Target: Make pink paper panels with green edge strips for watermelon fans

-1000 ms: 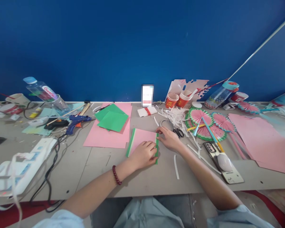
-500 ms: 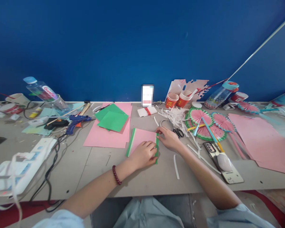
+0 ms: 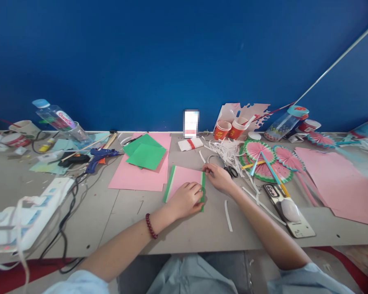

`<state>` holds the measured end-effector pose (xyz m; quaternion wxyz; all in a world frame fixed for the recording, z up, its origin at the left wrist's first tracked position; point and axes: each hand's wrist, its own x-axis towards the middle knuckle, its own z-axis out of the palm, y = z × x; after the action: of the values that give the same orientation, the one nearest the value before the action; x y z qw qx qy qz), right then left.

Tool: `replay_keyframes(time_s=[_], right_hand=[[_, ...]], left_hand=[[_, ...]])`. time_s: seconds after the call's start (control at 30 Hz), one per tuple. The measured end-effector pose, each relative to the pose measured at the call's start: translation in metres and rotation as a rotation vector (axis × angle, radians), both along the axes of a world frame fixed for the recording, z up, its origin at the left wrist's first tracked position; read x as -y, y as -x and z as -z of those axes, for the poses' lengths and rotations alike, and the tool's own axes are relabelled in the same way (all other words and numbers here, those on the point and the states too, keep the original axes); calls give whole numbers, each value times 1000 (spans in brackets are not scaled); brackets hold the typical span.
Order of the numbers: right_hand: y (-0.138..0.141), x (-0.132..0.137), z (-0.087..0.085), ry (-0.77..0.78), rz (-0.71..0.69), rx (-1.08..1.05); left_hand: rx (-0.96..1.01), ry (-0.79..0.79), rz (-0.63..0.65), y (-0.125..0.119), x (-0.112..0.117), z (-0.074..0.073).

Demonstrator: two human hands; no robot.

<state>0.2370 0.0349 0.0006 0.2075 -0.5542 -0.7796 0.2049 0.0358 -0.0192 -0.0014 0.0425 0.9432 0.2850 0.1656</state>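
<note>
Left hand (image 3: 185, 199), fingers half-curled, lies on pink-green sheet (image 3: 184, 174); right hand (image 3: 218, 178), fingertips bunched at its corner; can't tell if either grips; bottle label (image 3: 65, 119) unreadable

From my end I see a pale-blue left sleeve (image 3: 84, 282) and a matching right sleeve (image 3: 309, 281), both ending near the elbow. Left wrist (image 3: 160, 221) wears a dark-red, round-bead bracelet (image 3: 151, 226); pale grey-blue cloth (image 3: 188, 275) covers the lap.

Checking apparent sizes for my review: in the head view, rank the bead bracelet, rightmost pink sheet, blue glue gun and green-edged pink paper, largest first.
1. Rightmost pink sheet
2. Green-edged pink paper, partly covered by the left hand
3. Blue glue gun
4. Bead bracelet
</note>
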Motion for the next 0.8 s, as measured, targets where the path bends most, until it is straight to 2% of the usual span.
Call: replay_keyframes(time_s=[0.13,0.8], right_hand=[[-2,0,1,8,-5,-32],[16,3,2,-53,221,146]], left_hand=[[4,-1,2,0,-1,3],[-30,22,5,0,-2,1]])
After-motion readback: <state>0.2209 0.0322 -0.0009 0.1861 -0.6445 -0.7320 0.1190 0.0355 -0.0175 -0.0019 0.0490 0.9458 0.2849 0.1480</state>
